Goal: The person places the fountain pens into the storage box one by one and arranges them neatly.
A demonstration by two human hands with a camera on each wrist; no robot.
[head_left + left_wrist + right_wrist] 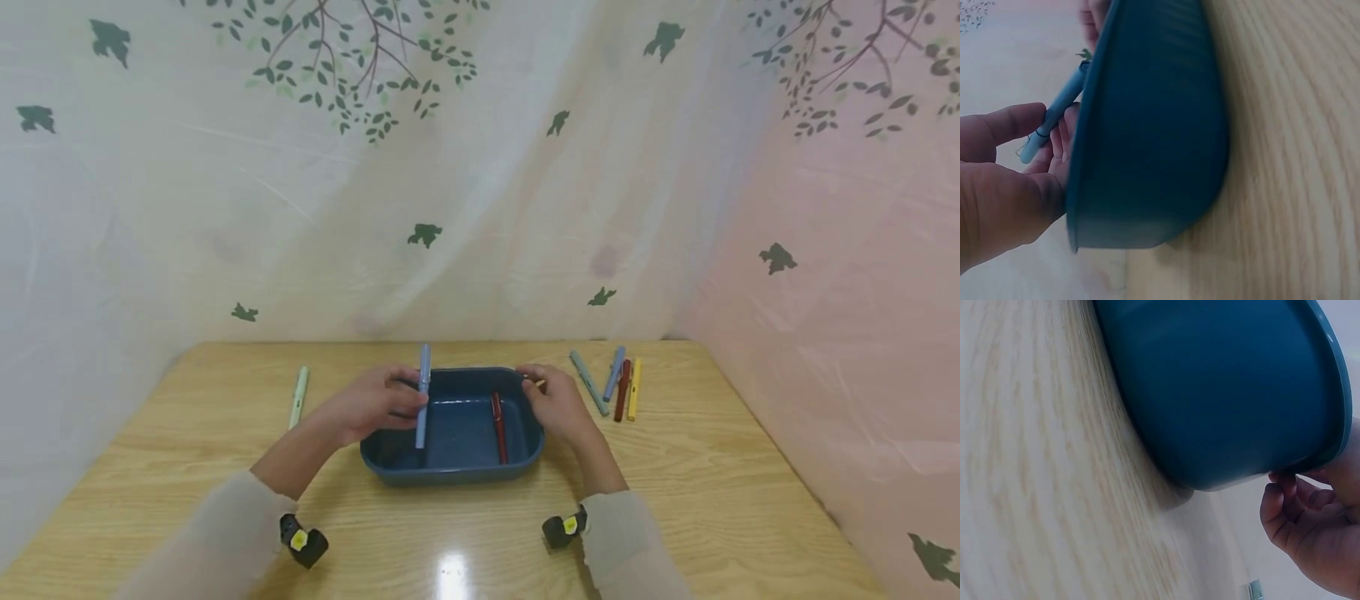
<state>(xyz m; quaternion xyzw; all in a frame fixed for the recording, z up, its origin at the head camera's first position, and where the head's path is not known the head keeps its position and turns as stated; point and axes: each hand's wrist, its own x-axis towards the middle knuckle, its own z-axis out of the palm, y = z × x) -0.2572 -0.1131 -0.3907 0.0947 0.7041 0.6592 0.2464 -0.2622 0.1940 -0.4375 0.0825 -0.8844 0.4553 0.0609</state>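
My left hand point(375, 406) pinches a light blue pen point(423, 375) between thumb and fingers, over the left part of a dark blue rectangular basin point(459, 440). The left wrist view shows the same pen point(1060, 106) slanting above the basin's rim. At the back right corner, my right hand point(561, 406) grips the basin's rim, its thumb on the inner side. In the right wrist view the curled fingers of the right hand point(1313, 531) lie against the outer wall. Inside the basin, on the right, a dark red pen point(499, 429) lies lengthwise.
Right of the basin lie a grey-green pen point(589, 383), a blue pen point(614, 373), a red pen point(622, 392) and a yellow pen point(634, 389). A pale green pen point(298, 396) lies to the left. Patterned cloth point(480, 208) hangs behind the wooden table point(712, 483).
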